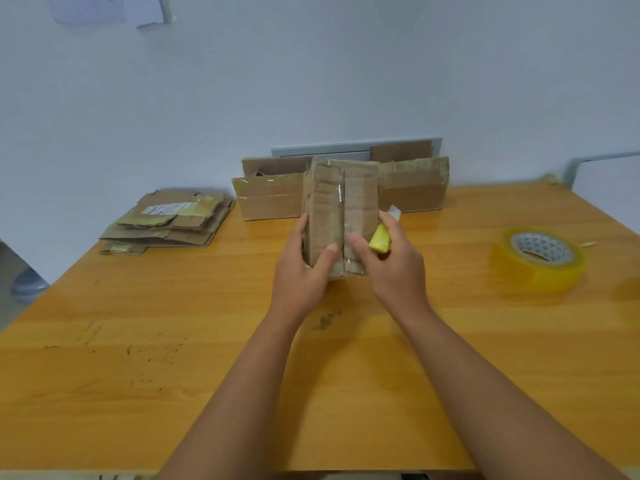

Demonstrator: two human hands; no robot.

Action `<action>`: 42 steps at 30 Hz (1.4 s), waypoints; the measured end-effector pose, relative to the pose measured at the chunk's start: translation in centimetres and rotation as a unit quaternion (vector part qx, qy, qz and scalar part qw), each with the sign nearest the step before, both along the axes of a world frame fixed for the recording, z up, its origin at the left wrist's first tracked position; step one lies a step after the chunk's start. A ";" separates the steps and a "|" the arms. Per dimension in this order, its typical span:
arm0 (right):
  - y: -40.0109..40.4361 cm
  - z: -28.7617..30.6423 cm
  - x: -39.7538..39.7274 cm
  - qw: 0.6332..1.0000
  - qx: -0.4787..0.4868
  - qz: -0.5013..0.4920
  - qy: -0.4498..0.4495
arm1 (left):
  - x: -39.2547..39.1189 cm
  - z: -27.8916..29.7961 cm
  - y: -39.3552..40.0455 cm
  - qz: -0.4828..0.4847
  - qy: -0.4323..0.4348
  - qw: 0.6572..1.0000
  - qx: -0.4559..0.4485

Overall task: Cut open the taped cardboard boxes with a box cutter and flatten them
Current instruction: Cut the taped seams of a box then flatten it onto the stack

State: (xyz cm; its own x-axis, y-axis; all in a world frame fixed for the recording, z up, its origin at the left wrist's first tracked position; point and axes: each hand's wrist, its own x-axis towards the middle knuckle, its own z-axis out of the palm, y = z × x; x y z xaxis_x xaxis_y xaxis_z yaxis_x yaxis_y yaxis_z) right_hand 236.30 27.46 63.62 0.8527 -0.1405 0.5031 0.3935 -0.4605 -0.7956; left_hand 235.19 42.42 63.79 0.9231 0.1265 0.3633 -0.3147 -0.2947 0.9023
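Cardboard fills both my hands: the taped box [341, 216] stands on end at frame centre, above the wooden table [207, 358], its taped seam facing me. The risk I see is the blade. My left thumb lies right beside that seam, so a slip down the slick tape could catch it, or the box could twist in my hold. My left hand [301, 268] wraps the box's left side, fingers curled round it. My right hand [391, 261] is closed around the yellow box cutter [380, 239], thumb pressing the box front. Flattened boxes [169, 221] lie at left.
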 end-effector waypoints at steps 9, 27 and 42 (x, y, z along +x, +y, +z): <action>0.6 -2.4 1.8 1.000 0.000 -0.018 -0.014 | 2.0 -3.6 -0.2 0.040 -0.034 0.998 0.047; 0.9 -3.0 -1.6 0.982 -0.113 0.138 -0.064 | 2.1 -3.6 0.1 0.211 -0.058 0.971 0.094; 1.4 -3.2 -1.3 0.963 -0.219 0.089 -0.128 | 2.1 -3.7 0.0 0.223 -0.074 0.963 0.131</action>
State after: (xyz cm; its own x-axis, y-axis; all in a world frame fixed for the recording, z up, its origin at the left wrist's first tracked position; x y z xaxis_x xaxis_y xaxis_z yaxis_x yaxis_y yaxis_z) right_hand 235.01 28.81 60.41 0.6838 0.2701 0.6779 0.6548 -0.6370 -0.4067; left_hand 237.28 42.40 60.06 0.7337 0.3845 0.5603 -0.2233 -0.6423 0.7332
